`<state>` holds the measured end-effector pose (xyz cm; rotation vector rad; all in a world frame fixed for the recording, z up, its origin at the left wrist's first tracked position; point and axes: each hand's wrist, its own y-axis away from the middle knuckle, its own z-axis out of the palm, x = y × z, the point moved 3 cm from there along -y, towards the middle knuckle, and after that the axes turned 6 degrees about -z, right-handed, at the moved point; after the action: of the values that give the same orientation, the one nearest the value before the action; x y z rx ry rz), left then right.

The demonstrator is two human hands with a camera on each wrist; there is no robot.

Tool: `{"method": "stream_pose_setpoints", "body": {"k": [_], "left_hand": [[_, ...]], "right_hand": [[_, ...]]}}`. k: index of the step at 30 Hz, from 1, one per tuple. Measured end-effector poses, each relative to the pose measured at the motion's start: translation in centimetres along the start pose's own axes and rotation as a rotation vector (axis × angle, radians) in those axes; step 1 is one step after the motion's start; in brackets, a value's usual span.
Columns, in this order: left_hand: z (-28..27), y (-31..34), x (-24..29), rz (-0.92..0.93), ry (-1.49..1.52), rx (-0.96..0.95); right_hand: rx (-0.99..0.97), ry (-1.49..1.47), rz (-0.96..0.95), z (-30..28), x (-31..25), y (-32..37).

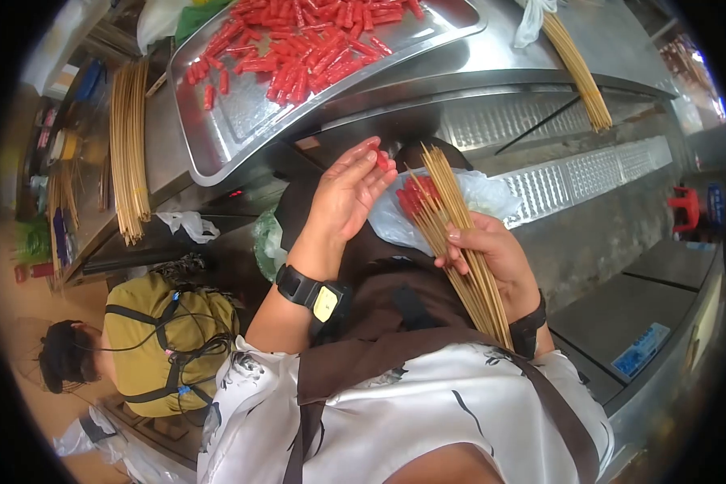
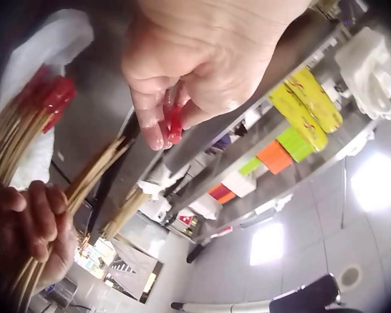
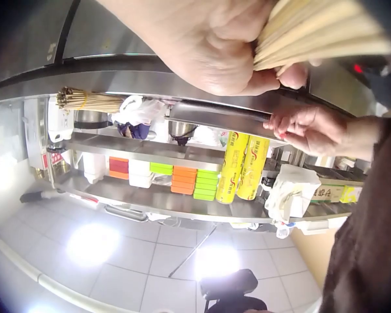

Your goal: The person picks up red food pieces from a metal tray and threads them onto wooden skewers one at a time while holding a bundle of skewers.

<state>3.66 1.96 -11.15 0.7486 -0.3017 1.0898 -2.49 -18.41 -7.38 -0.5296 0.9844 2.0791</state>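
Note:
My left hand (image 1: 345,195) is raised in front of the tray and pinches a short, glossy red sausage-like piece (image 1: 381,160) at its fingertips. In the left wrist view the same red piece (image 2: 175,124) shows between thumb and fingers. My right hand (image 1: 498,252) grips a bundle of bamboo skewers (image 1: 477,278), their points upward and to the left. Several skewers carry red pieces (image 1: 418,196) at their tips; others in the bundle are bare. Fingers curl round the skewers (image 2: 31,274) in the left wrist view too.
A metal tray (image 1: 206,153) piled with red pieces (image 1: 306,48) stands on the steel counter. More skewer bundles lie at its left (image 1: 129,153) and right (image 1: 577,68). A plastic bag (image 1: 480,189) lies behind the held skewers. Another person with a yellow-green backpack (image 1: 165,339) is at left.

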Motion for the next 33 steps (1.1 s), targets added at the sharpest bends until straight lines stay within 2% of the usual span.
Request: {"method": "stream_pose_setpoints", "body": {"k": [14,33], "left_hand": [[1.0,0.0,0.2,0.084,-0.124,0.101],[1.2,-0.2,0.4,0.168,-0.176,0.062]], "right_hand": [[0.007,0.051,0.033,0.4,0.4,-0.6],[0.002,0.05,0.018,0.3,0.4,-1.0]]}}
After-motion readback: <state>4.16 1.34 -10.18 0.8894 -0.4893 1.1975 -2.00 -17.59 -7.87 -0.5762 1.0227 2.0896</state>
